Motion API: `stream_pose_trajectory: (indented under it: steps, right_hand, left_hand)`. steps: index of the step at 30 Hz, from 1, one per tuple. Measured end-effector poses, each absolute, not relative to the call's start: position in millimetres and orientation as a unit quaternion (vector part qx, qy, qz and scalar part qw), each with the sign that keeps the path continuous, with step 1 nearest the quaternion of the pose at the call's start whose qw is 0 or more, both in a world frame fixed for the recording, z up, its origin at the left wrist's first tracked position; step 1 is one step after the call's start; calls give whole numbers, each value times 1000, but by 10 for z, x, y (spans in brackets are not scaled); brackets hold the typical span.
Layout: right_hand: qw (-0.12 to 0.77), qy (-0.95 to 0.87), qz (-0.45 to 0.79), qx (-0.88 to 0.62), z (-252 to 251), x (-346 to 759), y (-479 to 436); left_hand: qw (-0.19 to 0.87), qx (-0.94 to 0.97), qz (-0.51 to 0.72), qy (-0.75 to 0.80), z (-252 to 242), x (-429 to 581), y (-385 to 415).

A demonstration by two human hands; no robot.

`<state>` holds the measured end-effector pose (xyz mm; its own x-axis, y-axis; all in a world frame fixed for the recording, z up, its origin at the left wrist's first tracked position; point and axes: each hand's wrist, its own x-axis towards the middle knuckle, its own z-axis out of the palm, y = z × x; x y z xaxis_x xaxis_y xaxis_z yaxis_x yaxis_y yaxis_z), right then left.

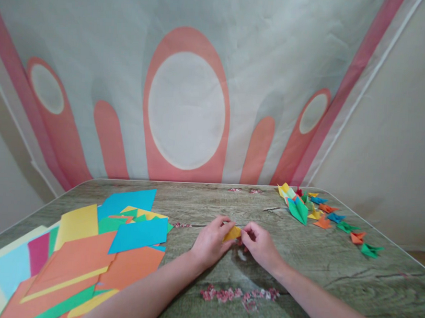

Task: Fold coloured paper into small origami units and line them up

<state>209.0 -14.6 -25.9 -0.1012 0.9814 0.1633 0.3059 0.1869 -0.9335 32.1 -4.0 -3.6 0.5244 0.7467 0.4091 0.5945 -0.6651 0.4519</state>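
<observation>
**Small yellow fold between two hands**

Yellow paper [232,234], folded small, sits between the hands over the middle of the wood-patterned table [314,254]. Left hand [212,240]: fingers curled round the paper's left part, gripping it. Right hand [260,243]: thumb and forefinger appear to pinch its right tip, other fingers bent inward.

Risks, my judgement: so small a piece offers little to grip. A hard tug from the right could tear the tip or skew a crease; a slack left hold could let it twist. Left forearm [161,283] crosses in front of the loose sheets [80,251]; an elbow sweep might scatter them. Folded figures [371,251], far right, lie well apart, less exposed.

Hard to make out: left fingers cover part of the yellow paper; creases too small to read; contact with the tabletop uncertain. Forearms and nearest sheets cut off by the frame. Rear figures overlap; no sure count.
</observation>
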Motion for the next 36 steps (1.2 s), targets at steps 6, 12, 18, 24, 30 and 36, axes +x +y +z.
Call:
stream_pose_trajectory:
  steps: [6, 12, 18, 24, 30, 36]
  right_hand:
    - [443, -648, 333, -523, -290, 2078, -131]
    - [465, -662, 332, -485, -256, 2043, -159]
    - [444, -727, 280, -443, -169, 2067, -206]
    - [424, -758, 258, -424, -178, 2111, -169]
    - [413, -775, 237, -416, -180, 2126, -145]
    - [415, -789, 220, -396, -213, 2147, -112]
  left_hand:
    - [136, 854, 306, 398, -45, 344, -55]
    - [188, 830, 343, 398, -50, 361, -44]
    - [303, 779, 385, 391, -58, 364, -9]
    - [358, 750, 390, 396, -107, 365, 33]
    - [371, 747, 384, 397, -105, 357, 57]
    - [404, 739, 376, 387, -191, 357, 114]
